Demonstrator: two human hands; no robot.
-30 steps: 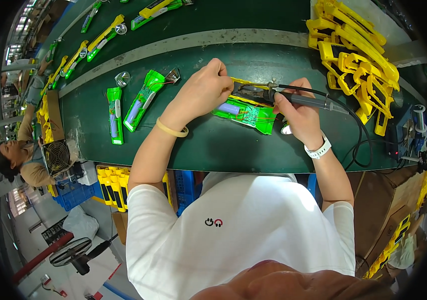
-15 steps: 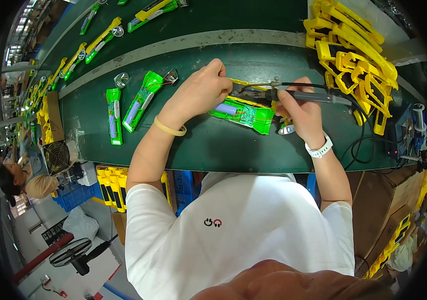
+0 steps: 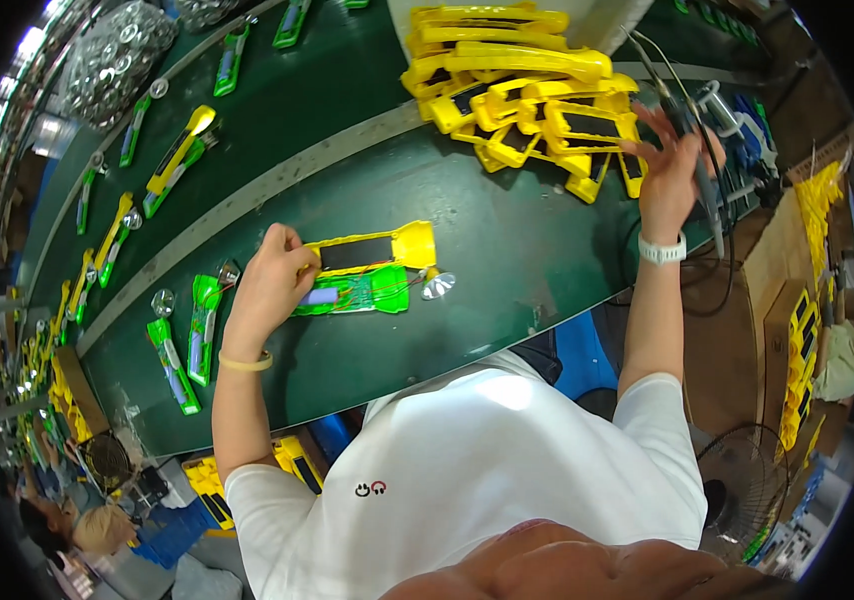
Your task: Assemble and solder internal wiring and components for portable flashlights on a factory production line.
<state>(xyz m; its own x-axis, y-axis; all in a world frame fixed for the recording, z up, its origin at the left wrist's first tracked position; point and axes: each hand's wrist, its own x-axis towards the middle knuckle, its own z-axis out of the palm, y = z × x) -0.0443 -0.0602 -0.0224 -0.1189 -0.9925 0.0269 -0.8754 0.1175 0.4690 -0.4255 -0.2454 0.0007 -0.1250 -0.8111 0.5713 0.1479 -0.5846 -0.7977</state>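
Observation:
My left hand [image 3: 275, 278] pinches the left end of a yellow torch casing [image 3: 357, 254] with a dark panel inside. Just below it lies a green casing half [image 3: 387, 290] with a circuit board and a purple battery cell [image 3: 321, 296]; thin red wires link the parts. A shiny lamp reflector [image 3: 438, 286] rests at their right end. Out to the right, my right hand [image 3: 675, 165] grips a soldering iron [image 3: 704, 180] by its grey handle, some fingers spread, beside the soldering station [image 3: 737, 130].
A pile of yellow casings [image 3: 527, 90] stands beyond the bench's middle. Two green assemblies, one of them upright-lying [image 3: 171, 365], sit left of my left hand. More torch parts [image 3: 175, 160] line the far strip. A black cable [image 3: 730, 270] loops off the bench's right side.
My right hand has carried the soldering iron away from the casings, out to the right near the station. My left hand stays at the yellow casing's left end. The whole view has swung right.

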